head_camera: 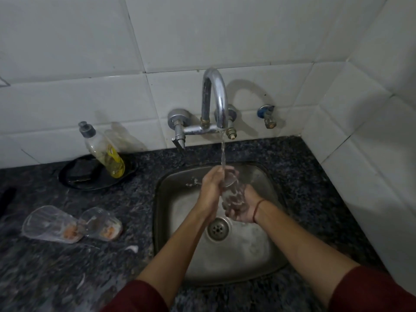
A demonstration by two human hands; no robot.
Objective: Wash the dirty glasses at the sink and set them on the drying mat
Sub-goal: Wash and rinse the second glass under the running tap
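granite counter [292,154] frames the sink [161,221]. over its basin, the left hand [210,188] curls round a glass [234,195] near the rim and the right hand [244,210] round its base, under the stream [222,152]. left of the sink, a tipped glass [51,224] touches a second tipped glass [101,224], orange residue in both.

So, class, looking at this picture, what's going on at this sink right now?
A person is rinsing a clear glass under the running tap, over the steel sink. The left hand grips it near the rim and the right hand cups its base. A dirty glass and a second dirty glass, both with orange residue inside, wait on the counter left of the sink. No drying mat is in view.
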